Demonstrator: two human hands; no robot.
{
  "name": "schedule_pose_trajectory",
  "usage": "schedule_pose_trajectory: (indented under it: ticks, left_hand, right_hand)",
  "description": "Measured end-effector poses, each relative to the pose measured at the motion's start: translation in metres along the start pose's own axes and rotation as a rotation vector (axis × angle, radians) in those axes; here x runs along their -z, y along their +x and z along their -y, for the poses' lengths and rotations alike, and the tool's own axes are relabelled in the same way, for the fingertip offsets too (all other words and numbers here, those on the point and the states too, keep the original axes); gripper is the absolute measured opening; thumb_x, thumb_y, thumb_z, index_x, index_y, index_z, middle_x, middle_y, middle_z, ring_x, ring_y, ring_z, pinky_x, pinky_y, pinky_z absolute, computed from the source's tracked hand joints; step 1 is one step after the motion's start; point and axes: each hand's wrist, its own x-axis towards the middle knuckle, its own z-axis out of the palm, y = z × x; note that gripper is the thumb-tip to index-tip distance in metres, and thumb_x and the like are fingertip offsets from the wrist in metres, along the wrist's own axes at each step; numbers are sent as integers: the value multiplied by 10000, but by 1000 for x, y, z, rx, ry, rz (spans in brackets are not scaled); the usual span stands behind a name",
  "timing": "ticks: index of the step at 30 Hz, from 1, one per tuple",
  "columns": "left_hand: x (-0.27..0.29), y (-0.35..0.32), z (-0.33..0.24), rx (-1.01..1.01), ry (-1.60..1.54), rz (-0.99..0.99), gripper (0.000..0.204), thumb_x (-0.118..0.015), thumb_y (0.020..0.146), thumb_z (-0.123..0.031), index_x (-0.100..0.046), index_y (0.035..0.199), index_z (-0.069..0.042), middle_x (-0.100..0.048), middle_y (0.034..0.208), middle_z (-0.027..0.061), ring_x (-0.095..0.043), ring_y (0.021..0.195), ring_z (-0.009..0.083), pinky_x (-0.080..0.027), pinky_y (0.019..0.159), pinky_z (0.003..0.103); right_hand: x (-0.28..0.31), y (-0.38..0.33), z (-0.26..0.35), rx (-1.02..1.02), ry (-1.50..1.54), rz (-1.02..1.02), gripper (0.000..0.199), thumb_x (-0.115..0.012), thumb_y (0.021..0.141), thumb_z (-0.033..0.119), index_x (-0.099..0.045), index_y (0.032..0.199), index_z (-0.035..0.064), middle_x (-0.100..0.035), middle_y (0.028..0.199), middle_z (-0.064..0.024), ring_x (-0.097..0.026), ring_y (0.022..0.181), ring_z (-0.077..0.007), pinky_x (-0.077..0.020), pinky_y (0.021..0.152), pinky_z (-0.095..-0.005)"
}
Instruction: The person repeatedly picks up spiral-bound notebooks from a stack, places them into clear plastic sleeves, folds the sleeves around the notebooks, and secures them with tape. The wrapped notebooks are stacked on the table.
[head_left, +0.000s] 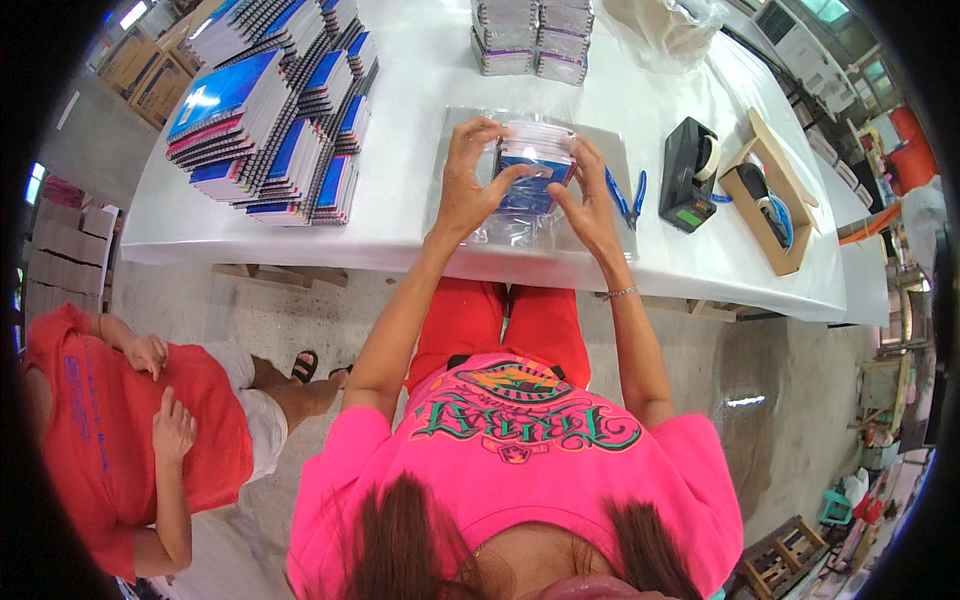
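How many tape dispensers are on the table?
2. A black tape dispenser stands right of the right hand; a second dispenser lies in the wooden tray beside it. Others may be hidden.

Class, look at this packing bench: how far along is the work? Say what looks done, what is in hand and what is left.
Done: wrapped grey bundles are stacked at the white table's far edge. In hand: the left hand and right hand hold a small stack of blue notebooks in a clear plastic bag. Left: fanned piles of blue spiral notebooks lie unbagged.
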Motion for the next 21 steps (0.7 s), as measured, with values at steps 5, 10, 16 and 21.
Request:
schedule_pose_trajectory:
  ticks: [5,10,16,21]
  left_hand:
    - [4,9,1,-85,119,84,366,-821,700,-141,-703,1045,-105,-580,1120,71,-564,1067,249,-473,896,350]
    - [11,18,6,-181,139,178,406,-829,695,-162,-694,1075,-112,-588,1110,76,-561,1065,252,-480,886,364]
    - [12,25,-21,-23,55,134,463,-860,655,-211,-682,1069,-105,-606,1048,81,-572,1040,273,-478,875,379]
    - [9,20,-8,-84,146,122,391,-862,649,-195,-696,986,-84,-609,1035,73,-574,985,246,-482,837,373]
  right_hand:
    - [3,12,12,34,-144,12,446,-731,835,303,-632,1237,137,-411,1424,-135,-414,1306,-286,-375,1045,-409]
    - [2,20,22,-6,-72,31,388,-740,827,309,-675,1166,130,-427,1411,-133,-426,1295,-282,-381,1034,-401]
    - [0,20,25,-21,94,-25,503,-801,762,261,-626,1208,108,-381,1425,-119,-409,1314,-263,-401,1060,-418]
    - [2,14,19,-27,120,-38,553,-814,738,196,-590,1235,103,-351,1432,-93,-402,1321,-259,-400,1083,-435]
